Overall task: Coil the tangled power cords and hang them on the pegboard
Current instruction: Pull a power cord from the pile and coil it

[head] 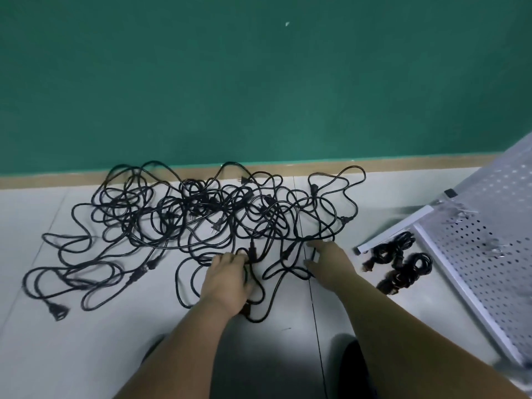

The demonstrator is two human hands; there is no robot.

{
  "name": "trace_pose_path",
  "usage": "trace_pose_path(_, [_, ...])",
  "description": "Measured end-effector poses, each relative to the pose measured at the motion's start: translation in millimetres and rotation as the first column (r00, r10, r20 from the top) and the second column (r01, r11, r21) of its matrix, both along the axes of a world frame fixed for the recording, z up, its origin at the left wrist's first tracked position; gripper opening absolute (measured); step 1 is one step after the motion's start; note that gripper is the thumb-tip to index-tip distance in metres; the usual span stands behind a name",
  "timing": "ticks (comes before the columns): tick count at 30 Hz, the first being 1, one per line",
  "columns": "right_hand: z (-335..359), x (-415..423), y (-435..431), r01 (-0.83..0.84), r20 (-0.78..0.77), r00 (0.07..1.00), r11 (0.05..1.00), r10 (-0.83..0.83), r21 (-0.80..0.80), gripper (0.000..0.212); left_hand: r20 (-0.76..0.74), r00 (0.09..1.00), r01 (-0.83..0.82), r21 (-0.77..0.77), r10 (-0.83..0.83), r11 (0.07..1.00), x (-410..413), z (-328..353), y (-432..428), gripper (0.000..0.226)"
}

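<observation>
Both your forearms reach toward 12 o'clock, palms down. Your left hand (227, 279) curls its fingers round a loop at the near edge of the tangled power cords (201, 214). Your right hand (325, 260) touches the same edge, but blur hides whether its fingers grip. The tangle sprawls from 9 to 3 o'clock across the floor (86, 355). Two coiled cords (400, 260) lie at 3 o'clock, beside the pegboard (489, 254).

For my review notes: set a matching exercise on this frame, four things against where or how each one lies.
Things:
1. tangled power cords
2. coiled cords
3. pegboard
4. left hand

Place or state:
A. white, perforated, at the far right
B. bundled on the floor beside the pegboard
C. on the tangle's near edge
D. sprawled loose along the foot of the wall

Pairs: 1-D, 2-B, 3-A, 4-C.
</observation>
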State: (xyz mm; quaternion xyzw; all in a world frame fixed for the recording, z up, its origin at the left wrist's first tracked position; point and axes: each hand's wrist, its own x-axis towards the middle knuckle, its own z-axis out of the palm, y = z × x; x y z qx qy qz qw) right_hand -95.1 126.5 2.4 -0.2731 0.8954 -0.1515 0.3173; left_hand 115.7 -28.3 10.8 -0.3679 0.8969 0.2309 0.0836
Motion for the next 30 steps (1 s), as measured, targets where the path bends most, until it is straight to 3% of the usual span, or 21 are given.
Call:
trace_pose_path(12, [-8,43,-61,-0.292,-0.155,0.944,0.956,0.293,0.028,0.048,0.037,0.977,-0.213,0.081,0.210,0.974,56,-20,-30,0.060])
trace_pose_path(16, [-7,66,-80,-0.409,-0.096,0.909,0.913,0.405,-0.015,0.043,0.046,0.975,-0.220,0.094,0.216,0.971,68,-25,-30,0.058])
trace_pose_path(22, [-25,110,-93,-0.662,-0.147,0.743,0.749,0.653,-0.018,0.039,0.064,0.970,-0.239,0.119,0.233,0.964,87,-36,-28,0.055])
trace_pose_path(27, [-47,141,-92,-0.771,-0.157,0.565,0.586,0.810,0.250,0.047,0.059,0.963,-0.269,0.107,0.264,0.957,110,-46,-27,0.046])
trace_pose_path(30, [-58,153,-88,-0.754,-0.206,0.535,0.573,0.819,0.321,0.049,0.066,0.968,-0.248,0.102,0.242,0.963,123,-48,-25,0.048])
